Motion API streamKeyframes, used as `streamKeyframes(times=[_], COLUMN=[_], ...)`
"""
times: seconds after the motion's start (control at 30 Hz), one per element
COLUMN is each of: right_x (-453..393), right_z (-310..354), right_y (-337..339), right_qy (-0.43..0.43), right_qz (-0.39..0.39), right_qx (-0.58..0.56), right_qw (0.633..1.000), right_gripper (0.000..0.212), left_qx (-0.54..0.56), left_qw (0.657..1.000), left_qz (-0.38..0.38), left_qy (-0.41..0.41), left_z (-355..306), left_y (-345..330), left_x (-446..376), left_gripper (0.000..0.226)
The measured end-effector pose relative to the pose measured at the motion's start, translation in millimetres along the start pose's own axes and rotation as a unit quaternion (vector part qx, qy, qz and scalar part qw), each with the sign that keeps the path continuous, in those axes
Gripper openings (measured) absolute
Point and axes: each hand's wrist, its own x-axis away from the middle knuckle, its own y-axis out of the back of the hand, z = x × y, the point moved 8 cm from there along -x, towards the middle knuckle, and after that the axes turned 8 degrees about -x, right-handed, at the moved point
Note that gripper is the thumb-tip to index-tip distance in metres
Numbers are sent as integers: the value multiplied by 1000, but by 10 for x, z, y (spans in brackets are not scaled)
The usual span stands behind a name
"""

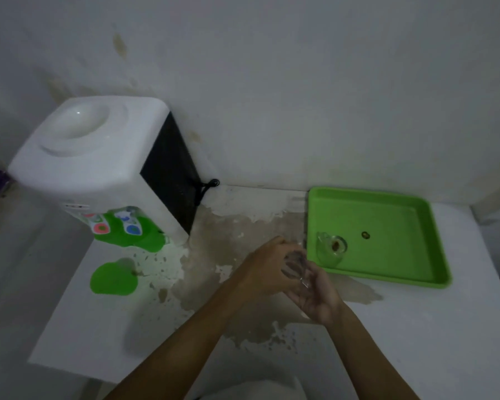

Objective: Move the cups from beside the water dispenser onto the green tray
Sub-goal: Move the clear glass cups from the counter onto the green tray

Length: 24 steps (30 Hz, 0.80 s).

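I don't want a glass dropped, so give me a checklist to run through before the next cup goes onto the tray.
1. Cup held: ok. Clear cup sits between left hand and right hand.
2. Which hand bears it: cannot tell, blurred.
3. Space on the green tray: ok, mostly bare.
4. Cup already on tray: ok, near the tray's left front corner, beside the hands; steer clear of it.
5. More cups by the water dispenser: cannot tell.
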Motion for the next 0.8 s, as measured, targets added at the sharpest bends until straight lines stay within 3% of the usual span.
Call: streamKeyframes(times=[0.3,0.5,0.7,0.8], right_x=[471,682,690,637], right_z=[746,1330,1878,2095], right_y=[971,1320,1355,1349], right_qy=[80,169,298,360], right_qz=[-91,-155,-220,-270], right_qx=[25,62,115,217], right_qw=[992,971,922,866], right_gripper=[34,28,44,46], left_qx=[110,126,152,170], left_qw=[993,989,984,980], left_qz=[36,60,46,34], left_qy=[-3,41,82,102], left_z=[-531,-508,-335,-240], left_y=[-595,-961,-1043,-1061], left_x=[-463,-711,-866,-937], left_gripper=[32,32,30,29])
